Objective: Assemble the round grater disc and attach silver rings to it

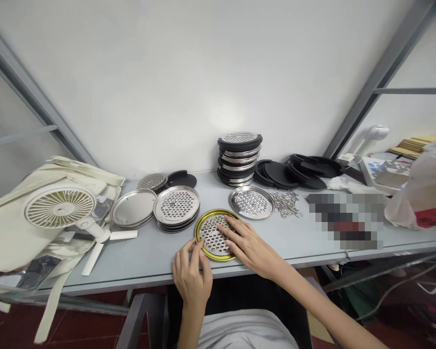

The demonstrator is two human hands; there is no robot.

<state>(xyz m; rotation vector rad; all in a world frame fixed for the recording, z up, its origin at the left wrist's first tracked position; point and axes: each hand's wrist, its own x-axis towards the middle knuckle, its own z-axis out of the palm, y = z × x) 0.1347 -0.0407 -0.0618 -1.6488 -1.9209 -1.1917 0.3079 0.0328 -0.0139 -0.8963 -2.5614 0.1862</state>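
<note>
A round perforated metal disc [215, 236] lies inside a yellow-rimmed round plate [218, 257] near the table's front edge. My right hand [249, 245] rests over its right side, fingers spread on the holes. At the lower left rim is my left hand [192, 271], its fingers bent and slightly apart, fingertips touching the rim. Left of the plate stands a stack of perforated metal discs [177, 206], and beside that a stack of smooth metal discs [132, 208]. Behind my right hand, another perforated disc sits in a silver metal plate [252, 202].
A tall stack of discs and black rings [240, 157] stands by the wall. Black lids [281, 173] and metal loops [287, 203] lie to the right. A white fan [60, 206] and cream bag [7, 218] occupy the left; a plastic bag [421, 189] is far right.
</note>
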